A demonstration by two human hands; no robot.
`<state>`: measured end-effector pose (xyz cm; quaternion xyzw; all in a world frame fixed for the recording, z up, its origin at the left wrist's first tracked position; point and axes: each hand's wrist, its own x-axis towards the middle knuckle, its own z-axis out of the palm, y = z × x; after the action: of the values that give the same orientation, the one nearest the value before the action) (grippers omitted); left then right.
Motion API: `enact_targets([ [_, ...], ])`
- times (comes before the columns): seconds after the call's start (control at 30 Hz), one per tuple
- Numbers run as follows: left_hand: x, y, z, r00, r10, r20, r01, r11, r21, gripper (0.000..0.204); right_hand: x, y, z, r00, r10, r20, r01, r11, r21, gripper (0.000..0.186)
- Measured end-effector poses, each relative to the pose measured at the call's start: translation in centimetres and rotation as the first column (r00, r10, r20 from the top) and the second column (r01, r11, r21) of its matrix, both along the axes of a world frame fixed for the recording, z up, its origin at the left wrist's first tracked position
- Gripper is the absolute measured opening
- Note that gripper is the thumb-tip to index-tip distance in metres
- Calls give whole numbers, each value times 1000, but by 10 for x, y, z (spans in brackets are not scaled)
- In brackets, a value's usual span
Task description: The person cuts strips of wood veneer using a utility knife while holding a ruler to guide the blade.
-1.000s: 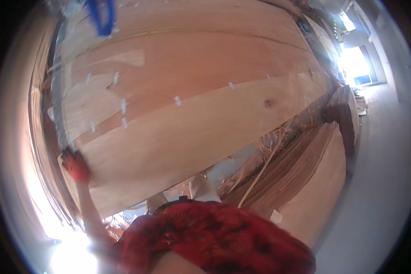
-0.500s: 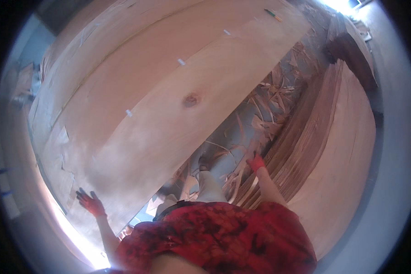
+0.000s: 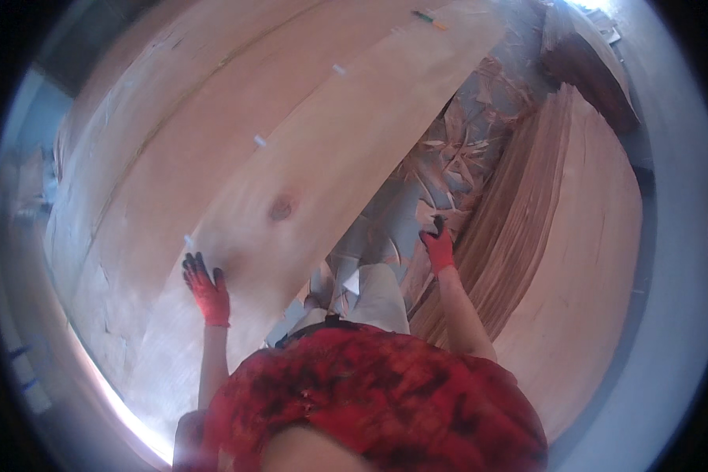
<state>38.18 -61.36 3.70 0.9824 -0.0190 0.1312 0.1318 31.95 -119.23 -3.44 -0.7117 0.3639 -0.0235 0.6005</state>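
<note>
head view, wood sheet [image 3: 334, 161] below outstretched left fingers [image 3: 200, 265], right fingers [image 3: 439, 226], grip unclear

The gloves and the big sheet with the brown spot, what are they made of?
Gloves: likely matt red fabric, snugly fitting; dark fingers may be rubber-coated. Veneer sheet: seemingly bare, smooth wood; the brown spot looks like a knot.

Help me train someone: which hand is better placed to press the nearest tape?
Probably the left hand: it's over the wood sheet, near that tape; the right hand is off the sheet.
</note>
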Motion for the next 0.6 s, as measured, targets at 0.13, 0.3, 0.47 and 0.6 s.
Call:
enact_targets([
  [0.13,56,-131,20,987,-159,9,159,978,-137,60,129,-45,-30,940,45,337,-5,993,-119,90],
  [0.3,134,-273,26,973,-231,-16,230,971,-70,62,233,-97,-54,957,177,229,-182,983,0,86],
  [0.47,188,-340,3,959,-197,-204,215,974,68,63,266,-150,-66,930,326,168,-345,933,101,56],
  [0.6,205,-358,-14,921,-123,-369,169,981,94,64,267,-213,-90,918,392,62,-384,917,-104,47],
])
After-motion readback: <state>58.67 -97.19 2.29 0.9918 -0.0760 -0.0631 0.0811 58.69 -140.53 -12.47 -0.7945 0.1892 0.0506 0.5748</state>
